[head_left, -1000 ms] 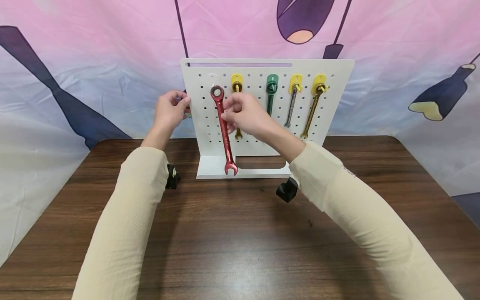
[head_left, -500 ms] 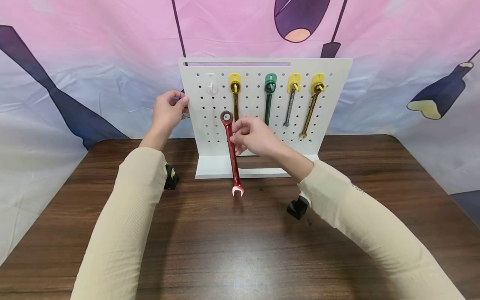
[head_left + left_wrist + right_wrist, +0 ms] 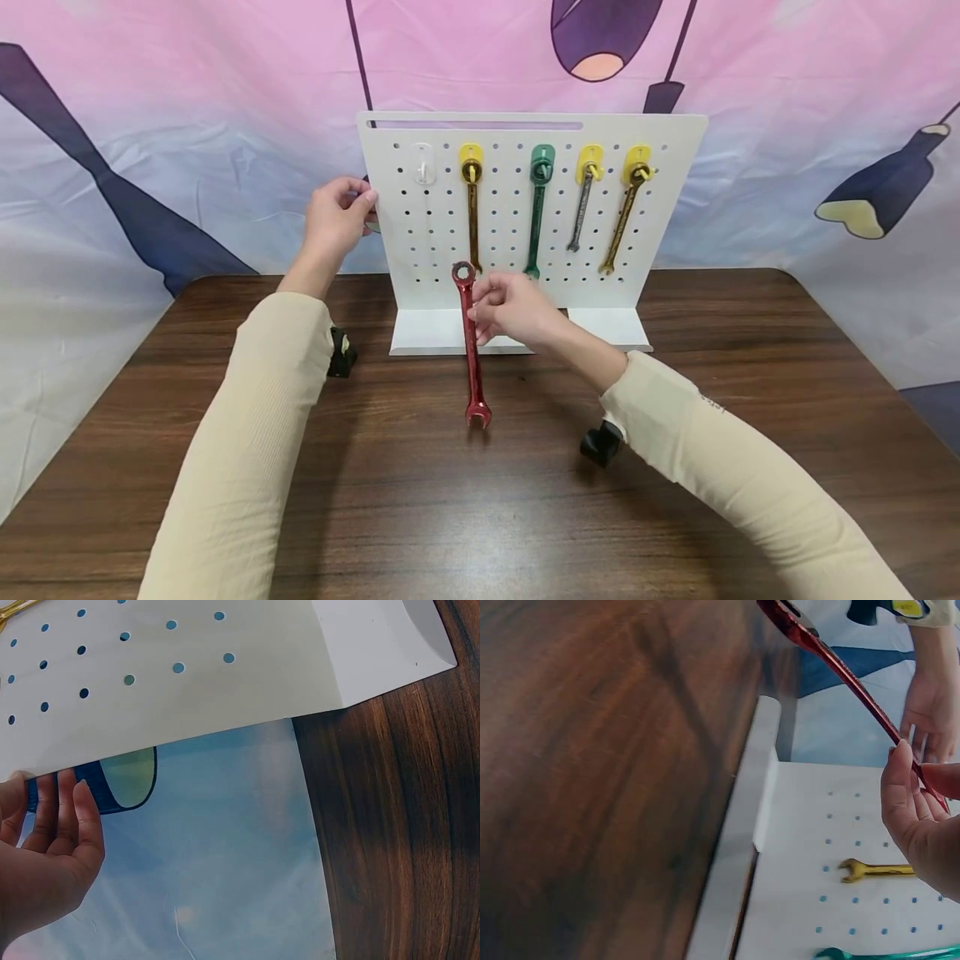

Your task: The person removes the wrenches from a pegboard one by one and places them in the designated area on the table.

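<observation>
My right hand [image 3: 517, 310] pinches a red combination wrench [image 3: 473, 367] between thumb and fingers. The wrench hangs almost upright in front of the white pegboard [image 3: 442, 296], ring end up, open end down over the table. In the right wrist view, the red wrench [image 3: 859, 688] runs diagonally through the fingertips. My left hand [image 3: 333, 212] holds the left side edge of the pegboard. Seen from the left wrist, the hand [image 3: 56, 862] has its fingertips at that edge, partly behind the board. A white hook [image 3: 423, 167] sits at the board's upper left.
On the board hang a gold wrench [image 3: 472, 221] on a yellow hook, a green wrench [image 3: 536, 225], a small silver wrench [image 3: 581, 212] and another gold wrench [image 3: 620, 225]. The board's base rests on a dark wooden table [image 3: 420, 500]. A printed cloth [image 3: 225, 150] hangs behind.
The right hand has brought the red wrench down and slightly right, from in front of the white hook to low before the board's base. The left hand has stayed at the board's edge.
</observation>
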A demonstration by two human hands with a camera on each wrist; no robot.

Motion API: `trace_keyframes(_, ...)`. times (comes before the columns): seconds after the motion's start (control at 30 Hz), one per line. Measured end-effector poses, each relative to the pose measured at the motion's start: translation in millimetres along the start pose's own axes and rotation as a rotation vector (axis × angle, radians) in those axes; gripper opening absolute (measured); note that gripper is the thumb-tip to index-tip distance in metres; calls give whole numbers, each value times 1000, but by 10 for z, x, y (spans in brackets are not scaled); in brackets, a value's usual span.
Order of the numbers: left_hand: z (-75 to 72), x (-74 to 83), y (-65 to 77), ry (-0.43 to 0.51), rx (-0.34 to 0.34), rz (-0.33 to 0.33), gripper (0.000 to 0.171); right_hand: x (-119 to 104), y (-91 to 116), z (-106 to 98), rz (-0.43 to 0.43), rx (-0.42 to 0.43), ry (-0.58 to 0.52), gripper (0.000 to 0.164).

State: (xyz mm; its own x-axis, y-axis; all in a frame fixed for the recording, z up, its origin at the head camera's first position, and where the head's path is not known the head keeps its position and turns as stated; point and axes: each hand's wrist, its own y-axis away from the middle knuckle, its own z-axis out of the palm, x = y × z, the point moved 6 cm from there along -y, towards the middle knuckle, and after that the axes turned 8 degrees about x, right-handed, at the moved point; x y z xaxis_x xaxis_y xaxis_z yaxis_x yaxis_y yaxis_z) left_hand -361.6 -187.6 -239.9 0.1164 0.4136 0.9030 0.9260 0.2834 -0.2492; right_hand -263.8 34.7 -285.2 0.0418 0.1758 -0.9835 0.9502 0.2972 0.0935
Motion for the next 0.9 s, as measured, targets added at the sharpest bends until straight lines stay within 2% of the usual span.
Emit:
trace_keyframes(0.17,-7,42,42,-1,0,0,28,117,28,83,24,-23,-6,10)
trace_keyframes(0.2,-19,109,102,-47,7,-2,30,141,37,100,32,-26,-9,10)
trace_keyframes(0.23,-22,120,115,-49,7,-6,30,165,46,118,41,-30,-15,11)
trace_keyframes(0.27,-26,134,130,-48,8,-5,30,187,54,134,47,-33,-15,11)
trace_keyframes(0.3,-20,84,87,-3,0,-8,27,213,60,149,57,-32,-17,11)
trace_keyframes(0.47,-19,113,114,0,-5,-8,26,338,71,215,99,-27,-37,9)
trace_keyframes(0.5,-19,128,130,-2,-6,-13,26,363,69,226,104,-24,-45,9)
trace_keyframes(0.53,-29,204,201,-48,1,-20,29,385,67,239,106,-24,-53,9)
trace_keyframes(0.6,-37,236,236,-49,-1,-37,28,426,60,264,112,-24,-71,9)
trace_keyframes(0.9,-32,225,223,-59,-3,-43,26,573,57,338,166,-21,-141,10)
